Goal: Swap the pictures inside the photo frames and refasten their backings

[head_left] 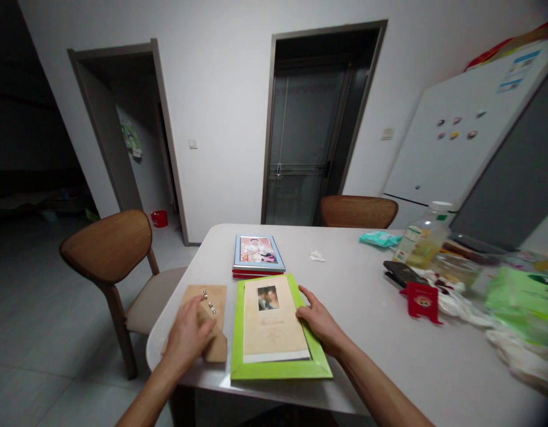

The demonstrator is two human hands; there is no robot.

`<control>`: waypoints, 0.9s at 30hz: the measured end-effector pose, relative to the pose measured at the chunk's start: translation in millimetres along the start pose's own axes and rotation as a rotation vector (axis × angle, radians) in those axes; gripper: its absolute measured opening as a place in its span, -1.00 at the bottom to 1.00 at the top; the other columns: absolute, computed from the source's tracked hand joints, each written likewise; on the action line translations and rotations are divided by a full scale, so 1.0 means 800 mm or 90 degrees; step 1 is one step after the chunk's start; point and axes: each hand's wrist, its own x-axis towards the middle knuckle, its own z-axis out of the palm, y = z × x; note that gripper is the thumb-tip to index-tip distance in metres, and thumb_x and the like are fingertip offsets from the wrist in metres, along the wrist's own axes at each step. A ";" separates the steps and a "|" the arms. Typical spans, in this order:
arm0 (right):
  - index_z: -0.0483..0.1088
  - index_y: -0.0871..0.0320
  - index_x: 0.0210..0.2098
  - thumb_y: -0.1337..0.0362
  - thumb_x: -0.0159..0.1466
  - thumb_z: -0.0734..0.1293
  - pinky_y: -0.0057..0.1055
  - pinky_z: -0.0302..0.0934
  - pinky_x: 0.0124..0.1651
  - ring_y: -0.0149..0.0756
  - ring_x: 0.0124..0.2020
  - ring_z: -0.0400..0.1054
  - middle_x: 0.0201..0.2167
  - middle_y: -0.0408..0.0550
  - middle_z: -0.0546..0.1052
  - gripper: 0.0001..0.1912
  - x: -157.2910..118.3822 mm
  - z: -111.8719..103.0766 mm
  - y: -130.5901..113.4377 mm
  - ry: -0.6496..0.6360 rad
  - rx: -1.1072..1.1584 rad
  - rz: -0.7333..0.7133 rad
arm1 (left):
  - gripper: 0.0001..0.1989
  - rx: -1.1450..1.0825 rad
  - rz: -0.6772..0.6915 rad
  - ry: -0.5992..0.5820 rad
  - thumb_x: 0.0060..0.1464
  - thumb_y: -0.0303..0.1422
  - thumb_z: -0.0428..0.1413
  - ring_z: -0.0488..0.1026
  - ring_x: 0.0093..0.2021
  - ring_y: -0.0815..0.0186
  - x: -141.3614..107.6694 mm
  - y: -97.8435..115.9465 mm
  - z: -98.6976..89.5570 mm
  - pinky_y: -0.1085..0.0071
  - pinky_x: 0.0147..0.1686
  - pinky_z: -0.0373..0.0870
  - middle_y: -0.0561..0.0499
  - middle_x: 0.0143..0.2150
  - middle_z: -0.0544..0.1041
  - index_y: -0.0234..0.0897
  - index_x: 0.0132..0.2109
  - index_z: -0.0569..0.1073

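Observation:
The lime-green picture frame point(238, 356) lies face up near the table's front edge. Inside it is a cream sheet point(274, 338) with a small photo near its top. My right hand point(318, 320) grips the frame's right side, thumb resting on the border. To the left, a brown backing board point(218, 296) with a folded stand and several small metal clips point(209, 302) lies flat. Over this board is my left hand point(189, 332), fingers and thumb apart; it covers the board's left part, and contact is hard to judge.
Behind the green frame is a stack with a light-blue framed photo point(258, 252) on top. A crumpled tissue point(317, 255), a teal packet point(381, 238), a bottle point(423, 237), a dark phone point(402, 274) and a red holder point(423, 302) stand rightward. Wooden chairs point(109, 243) flank the table.

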 end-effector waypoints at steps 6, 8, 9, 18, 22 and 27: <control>-0.18 0.19 0.16 0.32 -0.07 0.24 -0.46 0.18 -0.53 -0.40 -0.65 0.28 -0.57 -0.18 0.42 -0.16 -0.022 0.011 -0.037 -0.030 0.214 0.014 | -0.42 -0.054 0.237 -0.148 -0.17 -0.34 0.11 0.19 0.08 0.12 -0.041 0.099 0.068 0.14 0.04 0.18 -0.13 0.10 0.25 -0.25 0.06 0.19; -0.17 0.16 0.16 0.28 -0.10 0.30 -0.49 0.15 -0.58 -0.45 -0.69 0.22 -0.60 -0.22 0.39 -0.12 -0.025 0.013 -0.044 -0.043 0.251 0.003 | -0.46 -0.046 0.279 -0.149 -0.16 -0.40 0.08 0.19 0.07 0.13 -0.043 0.112 0.075 0.14 0.04 0.19 -0.12 0.09 0.27 -0.25 0.04 0.21; -0.17 0.16 0.16 0.26 -0.10 0.32 -0.50 0.13 -0.59 -0.46 -0.70 0.20 -0.62 -0.25 0.37 -0.11 -0.025 0.012 -0.045 -0.051 0.264 -0.002 | -0.49 -0.040 0.300 -0.143 -0.16 -0.45 0.04 0.21 0.06 0.15 -0.043 0.115 0.075 0.15 0.03 0.21 -0.11 0.07 0.29 -0.25 0.03 0.23; -0.02 0.25 0.13 0.29 -0.01 0.22 -0.50 0.11 -0.51 -0.41 -0.59 0.25 -0.59 -0.22 0.36 -0.29 0.013 -0.005 0.021 0.029 -0.091 -0.052 | -0.58 -0.133 0.049 0.057 -0.05 -0.42 -0.10 0.40 -0.17 0.22 -0.033 0.066 0.028 0.34 -0.25 0.41 -0.14 -0.08 0.40 -0.37 0.02 0.21; 0.17 0.30 0.03 0.31 0.00 0.19 -0.45 0.14 -0.31 -0.32 -0.41 0.31 -0.43 -0.06 0.44 -0.42 0.023 -0.004 0.046 0.099 -0.322 -0.109 | -0.54 -0.141 -0.121 0.063 -0.10 -0.34 -0.06 0.45 -0.26 0.21 -0.037 0.014 0.014 0.35 -0.26 0.38 -0.09 -0.16 0.47 -0.39 0.00 0.23; 0.23 0.27 0.00 0.30 0.05 0.17 -0.43 0.10 -0.17 -0.28 -0.25 0.30 -0.21 0.05 0.42 -0.50 0.021 0.003 0.046 0.114 -0.441 -0.137 | -0.51 -0.063 -0.160 0.024 -0.09 -0.31 -0.05 0.46 -0.27 0.22 -0.048 -0.015 0.011 0.37 -0.28 0.36 -0.06 -0.15 0.48 -0.34 0.04 0.20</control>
